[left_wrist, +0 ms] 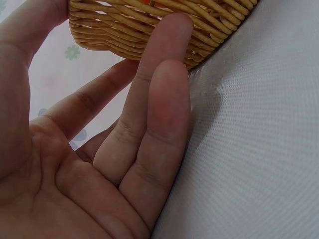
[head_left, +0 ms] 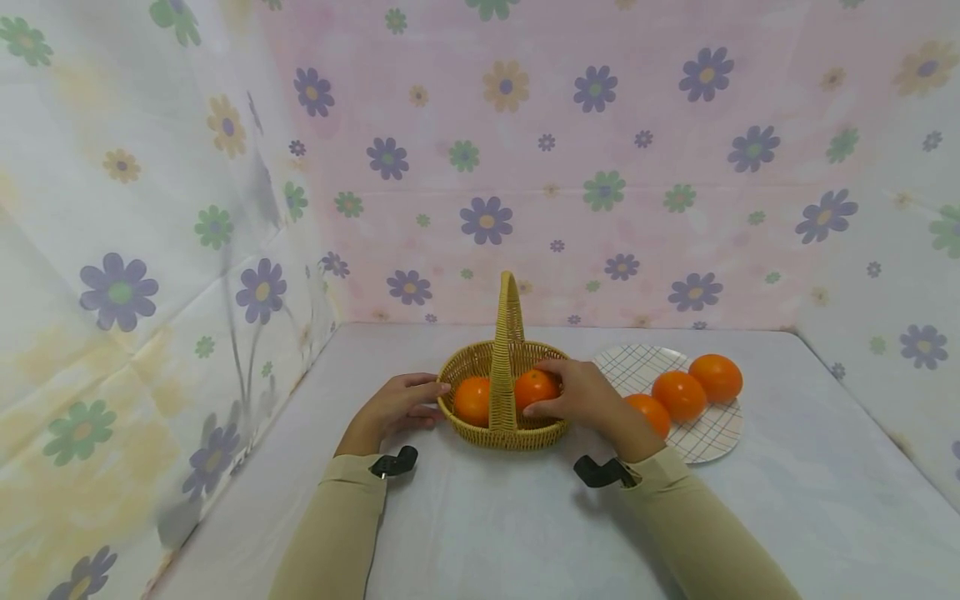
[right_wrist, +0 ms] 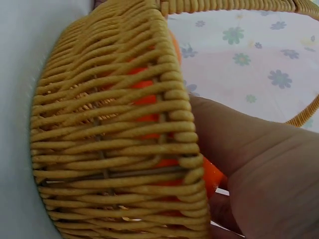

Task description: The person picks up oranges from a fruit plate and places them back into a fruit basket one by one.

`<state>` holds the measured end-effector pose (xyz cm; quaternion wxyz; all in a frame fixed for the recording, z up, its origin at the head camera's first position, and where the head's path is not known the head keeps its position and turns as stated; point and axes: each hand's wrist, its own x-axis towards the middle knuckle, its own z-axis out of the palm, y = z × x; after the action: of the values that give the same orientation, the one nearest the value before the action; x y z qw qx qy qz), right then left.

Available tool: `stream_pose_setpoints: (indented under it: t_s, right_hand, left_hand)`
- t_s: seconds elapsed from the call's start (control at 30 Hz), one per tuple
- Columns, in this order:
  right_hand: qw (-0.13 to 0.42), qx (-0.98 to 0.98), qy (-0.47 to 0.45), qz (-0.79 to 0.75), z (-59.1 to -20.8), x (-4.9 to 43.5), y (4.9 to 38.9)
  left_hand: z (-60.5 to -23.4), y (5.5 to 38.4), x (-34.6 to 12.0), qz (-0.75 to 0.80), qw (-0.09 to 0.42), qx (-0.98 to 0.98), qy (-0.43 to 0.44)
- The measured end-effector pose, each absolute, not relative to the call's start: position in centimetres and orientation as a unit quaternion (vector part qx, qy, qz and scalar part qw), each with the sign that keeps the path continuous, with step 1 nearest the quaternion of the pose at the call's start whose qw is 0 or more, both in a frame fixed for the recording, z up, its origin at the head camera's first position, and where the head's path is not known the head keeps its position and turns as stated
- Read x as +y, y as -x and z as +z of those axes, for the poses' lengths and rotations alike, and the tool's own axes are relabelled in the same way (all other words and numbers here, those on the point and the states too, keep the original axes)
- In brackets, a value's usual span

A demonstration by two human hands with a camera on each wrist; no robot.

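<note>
A yellow wicker basket (head_left: 517,440) with a tall arched handle stands mid-table, also seen close up in the right wrist view (right_wrist: 114,124). My right hand (head_left: 588,398) reaches over its right rim and holds an orange (head_left: 536,388) between thumb and fingers, inside the basket. Woven wall hides most of that fruit in the right wrist view. A second orange (head_left: 472,402) lies in the basket left of the handle. At the left side, my left hand (head_left: 402,402) touches the basket, its fingers (left_wrist: 168,99) nearly straight along the wicker and its thumb at the rim.
On the right, a white plate (head_left: 637,363) with a line pattern bears three oranges (head_left: 678,397) in a slanting row, the nearest partly behind my right wrist. A white cloth covers the table (head_left: 480,525). Flower-printed sheets (head_left: 540,167) close off the back and both sides.
</note>
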<state>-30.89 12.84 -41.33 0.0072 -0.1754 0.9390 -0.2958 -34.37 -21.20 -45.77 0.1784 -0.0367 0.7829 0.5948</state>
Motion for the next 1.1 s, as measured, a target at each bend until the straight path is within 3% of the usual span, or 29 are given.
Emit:
stream_pose_setpoints:
  t_s: [1.1]
  right_hand:
    - [0.014, 0.943, 0.179, -0.279, -42.1, 11.4, 30.3]
  left_hand:
    - [-45.6, 34.3, -21.1, 0.589, 0.175, 0.788, 0.051]
